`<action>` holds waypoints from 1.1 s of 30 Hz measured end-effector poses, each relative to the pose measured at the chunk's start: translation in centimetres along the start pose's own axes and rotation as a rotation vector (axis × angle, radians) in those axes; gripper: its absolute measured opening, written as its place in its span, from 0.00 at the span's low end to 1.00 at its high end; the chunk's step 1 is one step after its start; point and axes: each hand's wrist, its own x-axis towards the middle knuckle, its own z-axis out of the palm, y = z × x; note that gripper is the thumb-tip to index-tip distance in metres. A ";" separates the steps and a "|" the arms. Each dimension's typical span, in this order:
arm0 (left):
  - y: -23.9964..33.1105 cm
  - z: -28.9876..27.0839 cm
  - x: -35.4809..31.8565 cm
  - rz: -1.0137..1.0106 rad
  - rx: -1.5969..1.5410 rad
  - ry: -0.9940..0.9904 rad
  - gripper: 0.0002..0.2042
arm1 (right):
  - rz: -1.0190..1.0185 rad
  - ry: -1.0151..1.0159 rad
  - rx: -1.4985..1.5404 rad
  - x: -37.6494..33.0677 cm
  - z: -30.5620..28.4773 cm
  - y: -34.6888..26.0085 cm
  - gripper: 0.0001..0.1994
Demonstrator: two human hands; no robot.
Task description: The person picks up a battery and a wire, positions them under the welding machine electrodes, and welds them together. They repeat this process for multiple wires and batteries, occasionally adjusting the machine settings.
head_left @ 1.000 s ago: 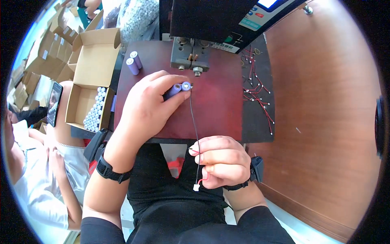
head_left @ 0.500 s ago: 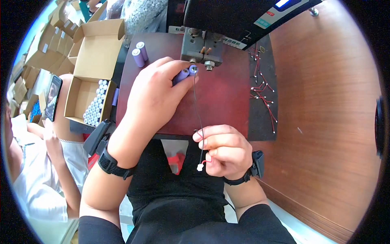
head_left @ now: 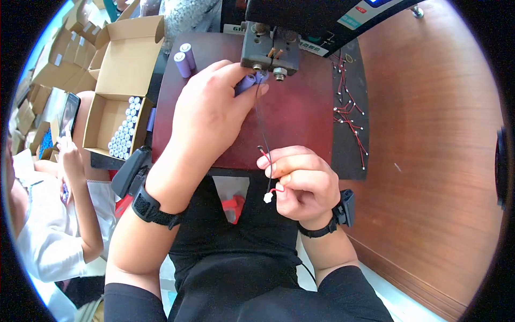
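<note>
My left hand (head_left: 209, 110) is closed around two purple cylindrical battery cells, pinching them beneath the dark metal head (head_left: 271, 51) of a machine. One cell (head_left: 245, 83) lies against the fingers; the end of the other cell (head_left: 261, 77) sits just under the electrode tips, and whether it touches them I cannot tell. From that end a thin black wire (head_left: 262, 121) runs toward me, down to a small white connector (head_left: 268, 198). My right hand (head_left: 306, 182) pinches the red wire (head_left: 264, 154) of this wire lead, its dark-tipped end sticking out past the fingertips.
Two purple cells (head_left: 182, 63) stand on the dark red work surface (head_left: 300, 123). Left of it, an open cardboard box (head_left: 99, 126) holds several cells. Red-and-black wire leads (head_left: 351, 126) lie on a black strip at right. A person (head_left: 59, 225) sits at left, touching a phone (head_left: 70, 112).
The view has shifted slightly, so the machine and table appear higher. Both my hands keep their grips, the cells staying under the machine head. The other person's hand has risen to the phone.
</note>
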 end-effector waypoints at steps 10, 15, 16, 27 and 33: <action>-0.4 0.2 -0.1 -0.012 0.001 0.038 0.13 | -0.050 -0.032 -0.033 0.3 0.0 0.3 0.11; -0.7 0.3 0.0 0.003 -0.011 0.029 0.14 | -0.034 -0.033 -0.021 0.2 -0.1 0.3 0.11; -0.6 0.3 0.0 0.005 -0.012 0.030 0.14 | -0.028 -0.026 -0.014 0.2 -0.1 0.4 0.10; -0.4 0.1 -0.1 -0.042 -0.015 0.037 0.14 | -0.020 0.013 0.059 -0.2 0.2 0.5 0.13; -0.1 -0.1 0.1 -0.047 -0.011 0.015 0.13 | -0.030 -0.022 0.032 0.2 0.0 0.2 0.11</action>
